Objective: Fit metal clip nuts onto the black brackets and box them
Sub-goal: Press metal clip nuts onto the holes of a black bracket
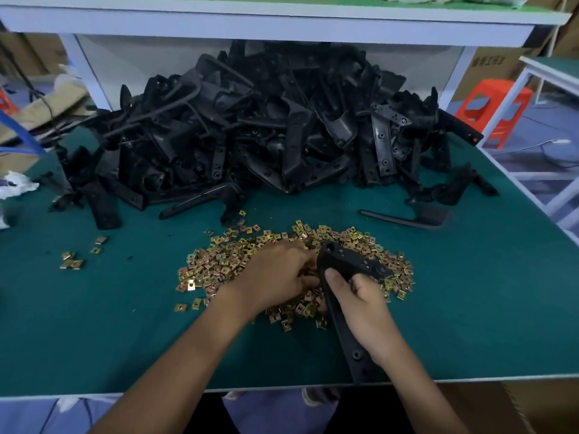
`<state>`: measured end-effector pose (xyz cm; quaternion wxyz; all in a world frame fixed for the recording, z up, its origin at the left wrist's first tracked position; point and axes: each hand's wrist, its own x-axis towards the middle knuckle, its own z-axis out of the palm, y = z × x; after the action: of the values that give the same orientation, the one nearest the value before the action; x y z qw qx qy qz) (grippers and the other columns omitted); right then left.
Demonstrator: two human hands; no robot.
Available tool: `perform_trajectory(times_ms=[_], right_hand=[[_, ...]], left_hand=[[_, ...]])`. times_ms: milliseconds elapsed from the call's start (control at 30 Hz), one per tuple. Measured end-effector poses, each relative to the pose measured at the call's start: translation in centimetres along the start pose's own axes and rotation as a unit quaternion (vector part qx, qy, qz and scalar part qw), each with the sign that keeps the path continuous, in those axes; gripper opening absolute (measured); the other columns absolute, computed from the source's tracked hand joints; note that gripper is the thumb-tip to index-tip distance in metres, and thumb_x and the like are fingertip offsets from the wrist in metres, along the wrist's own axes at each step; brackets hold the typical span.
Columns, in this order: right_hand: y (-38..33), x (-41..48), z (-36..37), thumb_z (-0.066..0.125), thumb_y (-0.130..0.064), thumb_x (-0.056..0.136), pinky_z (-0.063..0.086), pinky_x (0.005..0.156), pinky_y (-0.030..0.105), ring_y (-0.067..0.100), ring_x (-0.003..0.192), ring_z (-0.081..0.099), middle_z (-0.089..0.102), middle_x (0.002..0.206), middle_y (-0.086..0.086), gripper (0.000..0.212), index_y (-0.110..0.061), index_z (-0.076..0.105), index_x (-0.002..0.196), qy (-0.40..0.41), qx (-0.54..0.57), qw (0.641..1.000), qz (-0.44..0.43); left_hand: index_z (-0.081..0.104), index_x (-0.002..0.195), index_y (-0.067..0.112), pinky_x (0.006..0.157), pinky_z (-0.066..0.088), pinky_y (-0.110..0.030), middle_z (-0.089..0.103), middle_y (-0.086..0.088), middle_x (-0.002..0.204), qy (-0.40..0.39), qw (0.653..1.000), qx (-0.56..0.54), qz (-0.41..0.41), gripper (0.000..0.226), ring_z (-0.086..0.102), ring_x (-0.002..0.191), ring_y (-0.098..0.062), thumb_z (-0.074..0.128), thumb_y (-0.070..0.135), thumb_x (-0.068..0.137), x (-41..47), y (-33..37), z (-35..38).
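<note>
Clip nuts (pixel 238 261) lie heaped on the green table (pixel 125 324) near its front edge, where the left hand (pixel 275 277) rests curled fingers among them, grip unclear, while the right hand (pixel 363 305) clamps a black bracket (pixel 344 261) over the heap.

One view only, from a camera worn on the person's head. It faces forward and down, across the green surface (pixel 125 324) from its near edge toward the far side. The left hand (pixel 275 277) and the right hand (pixel 366 305) are close below the lens, low in the middle. The white shelf (pixel 282 23) over the far side lies along the top edge.
</note>
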<state>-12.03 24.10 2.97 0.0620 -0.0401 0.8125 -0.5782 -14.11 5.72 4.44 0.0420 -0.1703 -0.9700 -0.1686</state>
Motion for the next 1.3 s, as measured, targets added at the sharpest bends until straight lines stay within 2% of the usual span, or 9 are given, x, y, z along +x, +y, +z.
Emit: perform_trajectory(times_ms=[133,300,467,567,667,833,967,1133,1300], right_hand=[[0.9,0.1,0.3,0.056,-0.068,0.079,0.022,0.045,0.023,0.007,0.046,0.030,0.028,0.051,-0.010,0.056,-0.022,0.031,0.060,0.013,-0.025,0.999,-0.025],[1.4,0.1,0.6,0.056,-0.067,0.079,0.026,0.052,0.034,0.013,0.054,0.036,0.034,0.056,0.001,0.058,-0.017,0.034,0.059,-0.002,-0.045,0.998,-0.044],[1.4,0.1,0.9,0.057,-0.068,0.080,0.036,0.053,0.052,0.026,0.053,0.049,0.049,0.061,0.031,0.080,0.009,0.045,0.065,-0.045,-0.027,0.998,-0.037],[1.3,0.0,1.0,0.058,-0.064,0.083,0.042,0.055,0.052,0.040,0.059,0.061,0.059,0.065,0.029,0.075,0.010,0.052,0.067,-0.045,-0.024,0.998,-0.035],[1.3,0.0,1.0,0.058,-0.063,0.084,0.037,0.053,0.048,0.034,0.054,0.057,0.055,0.058,0.025,0.071,0.003,0.046,0.061,-0.036,-0.030,0.998,-0.039],[1.3,-0.1,0.9,0.057,-0.064,0.082,0.024,0.051,0.035,0.012,0.049,0.037,0.033,0.050,-0.004,0.059,-0.018,0.034,0.054,-0.022,-0.054,0.997,-0.052],[1.7,0.0,0.9,0.058,-0.065,0.083,0.028,0.053,0.037,0.026,0.051,0.046,0.043,0.054,0.015,0.062,-0.012,0.038,0.056,-0.027,-0.046,0.998,-0.040],[1.7,0.1,1.0,0.057,-0.066,0.082,0.029,0.052,0.033,0.016,0.051,0.045,0.042,0.051,0.000,0.065,-0.010,0.039,0.055,-0.031,-0.039,0.998,-0.044],[1.7,0.0,1.1,0.056,-0.059,0.088,0.029,0.047,0.016,0.001,0.045,0.050,0.051,0.047,-0.014,0.048,-0.027,0.050,0.054,-0.027,-0.034,0.996,-0.080]], left_hand=[[0.068,0.110,0.020,0.091,0.048,-0.038,0.064,-0.001,0.103,-0.002,0.999,0.034,0.012,0.023,0.060,0.102,-0.023,0.060,0.037,0.098,-0.1,0.5,0.0],[0.065,0.107,0.014,0.086,0.048,-0.039,0.065,-0.003,0.098,0.030,0.997,-0.067,-0.013,0.014,0.059,0.096,-0.022,0.053,0.019,0.102,-0.3,0.3,0.1],[0.064,0.098,0.024,0.062,0.043,-0.016,0.066,0.016,0.083,0.087,0.960,-0.243,-0.110,0.012,0.060,0.076,0.002,0.055,0.030,0.104,-0.1,0.2,-0.5],[0.068,0.089,0.029,0.065,0.052,-0.021,0.071,0.012,0.080,0.081,0.930,-0.325,-0.149,0.014,0.066,0.075,-0.002,0.064,0.040,0.097,0.1,-0.4,-0.9],[0.069,0.083,0.029,0.057,0.045,-0.012,0.073,0.014,0.074,0.087,0.925,-0.336,-0.153,0.025,0.062,0.063,0.003,0.066,0.051,0.092,-0.2,-0.9,-1.0],[0.073,0.096,0.023,0.070,0.058,-0.025,0.076,0.005,0.087,0.092,0.864,-0.461,-0.179,0.018,0.071,0.077,-0.012,0.059,0.031,0.102,-0.7,-1.7,-0.7],[0.072,0.107,0.018,0.071,0.057,-0.024,0.078,-0.005,0.090,0.093,0.801,-0.553,-0.212,0.011,0.071,0.078,-0.012,0.066,0.018,0.098,-1.0,-2.2,-0.7],[0.060,0.120,0.017,0.084,0.058,-0.026,0.078,0.003,0.100,0.087,0.826,-0.516,-0.210,0.019,0.073,0.096,-0.012,0.059,0.012,0.102,-1.0,-2.5,-1.2],[0.068,0.111,0.018,0.078,0.055,-0.017,0.078,0.004,0.097,0.118,0.838,-0.504,-0.173,0.015,0.073,0.092,-0.010,0.062,0.009,0.099,-1.3,-2.0,-2.8]])
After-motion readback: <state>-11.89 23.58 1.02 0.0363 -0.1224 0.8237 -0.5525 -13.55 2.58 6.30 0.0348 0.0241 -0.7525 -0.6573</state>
